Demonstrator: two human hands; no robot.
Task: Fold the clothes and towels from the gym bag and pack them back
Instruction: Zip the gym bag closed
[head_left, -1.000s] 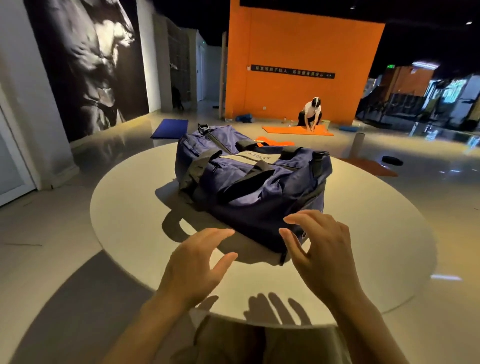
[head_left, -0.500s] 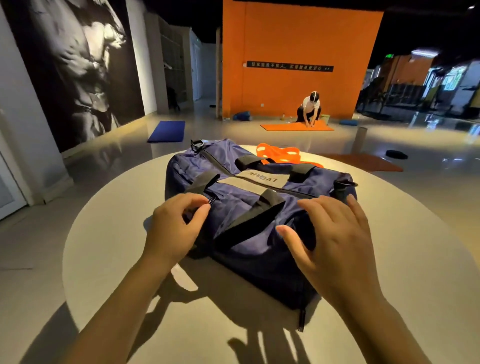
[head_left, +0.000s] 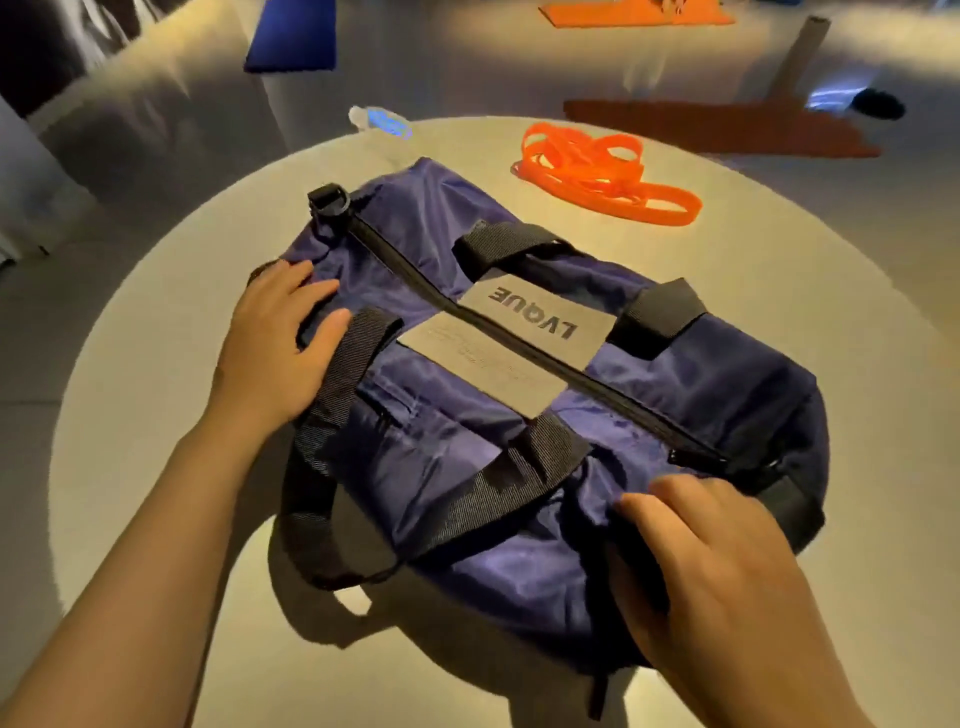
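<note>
Zipped navy nylon gym bag (head_left: 675, 384); left hand (head_left: 275, 348) flat at 9 o'clock, right hand (head_left: 711, 577) blurred, grip unclear, contents hidden.

Bag (head_left: 519, 415) sits mid-bench (head_left: 779, 312), long axis running 10 to 4 o'clock. Left hand (head_left: 275, 348) on its 9 o'clock end, beside the near strap (head_left: 332, 415). Right hand (head_left: 711, 571) on the 4–5 o'clock end, near the zip (head_left: 519, 338) end. Bands (head_left: 597, 174) on bench at 1 o'clock, apart from bag. Bottle (head_left: 379, 122) at 11 o'clock, at far rim.
</note>
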